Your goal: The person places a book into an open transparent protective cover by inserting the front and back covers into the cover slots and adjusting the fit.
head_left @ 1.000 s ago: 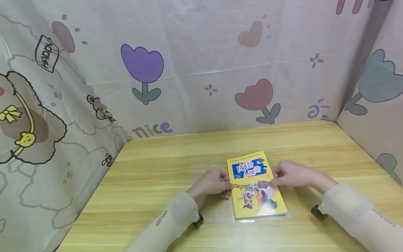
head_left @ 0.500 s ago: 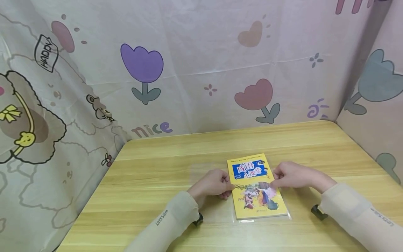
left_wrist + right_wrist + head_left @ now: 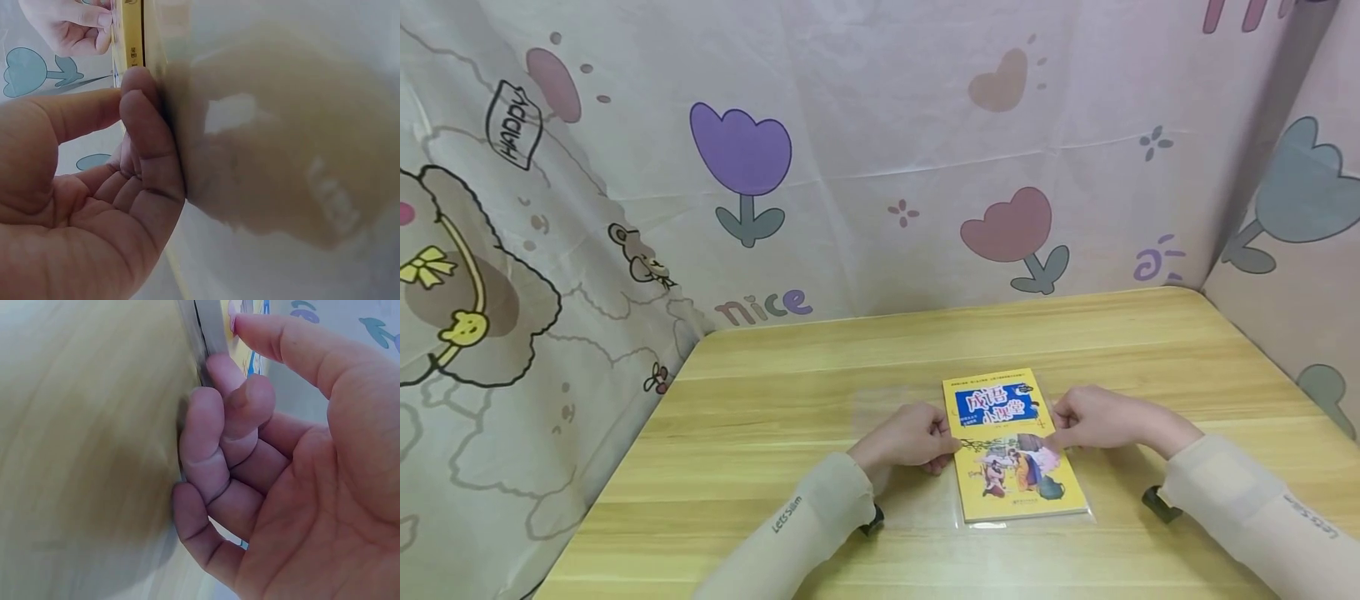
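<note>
A yellow book with a blue title panel and an illustrated cover lies face up in the head view. Beneath it, a clear plastic sheet spreads out to the left on the table. My left hand holds the book's left edge, thumb at the cover; the left wrist view shows curled fingers at the yellow spine. Across from it, my right hand pinches the right edge. In the right wrist view its thumb is on the cover and its fingertips are at the page edges.
The wood-grain table runs back to a printed cloth with tulips, which also hangs along the left and right sides. A dark band shows beneath the right sleeve, another beneath the left.
The book's far end has come down a little and its cover lies flatter and slightly nearer. Both hands have kept their hold almost in place.
</note>
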Available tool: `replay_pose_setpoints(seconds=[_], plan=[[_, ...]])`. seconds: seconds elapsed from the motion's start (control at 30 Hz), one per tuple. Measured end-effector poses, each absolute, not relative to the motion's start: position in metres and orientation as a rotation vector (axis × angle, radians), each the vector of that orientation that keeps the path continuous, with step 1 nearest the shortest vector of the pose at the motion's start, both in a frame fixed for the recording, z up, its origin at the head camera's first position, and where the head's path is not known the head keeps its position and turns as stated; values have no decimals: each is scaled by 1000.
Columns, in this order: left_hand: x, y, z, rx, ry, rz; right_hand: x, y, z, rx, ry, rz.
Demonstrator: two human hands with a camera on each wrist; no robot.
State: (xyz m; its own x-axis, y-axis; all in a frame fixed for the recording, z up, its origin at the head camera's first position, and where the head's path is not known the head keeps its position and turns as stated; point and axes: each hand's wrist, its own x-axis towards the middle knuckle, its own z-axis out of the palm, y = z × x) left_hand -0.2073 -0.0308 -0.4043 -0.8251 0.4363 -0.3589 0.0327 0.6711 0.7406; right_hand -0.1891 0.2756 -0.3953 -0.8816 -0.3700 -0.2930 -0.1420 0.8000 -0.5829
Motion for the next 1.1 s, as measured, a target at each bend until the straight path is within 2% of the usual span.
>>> replay_pose_setpoints(seconds=[1.1], plan=[[-205,-31,-402,499,2415,914,-187,278,-393,-410,2518,-801]])
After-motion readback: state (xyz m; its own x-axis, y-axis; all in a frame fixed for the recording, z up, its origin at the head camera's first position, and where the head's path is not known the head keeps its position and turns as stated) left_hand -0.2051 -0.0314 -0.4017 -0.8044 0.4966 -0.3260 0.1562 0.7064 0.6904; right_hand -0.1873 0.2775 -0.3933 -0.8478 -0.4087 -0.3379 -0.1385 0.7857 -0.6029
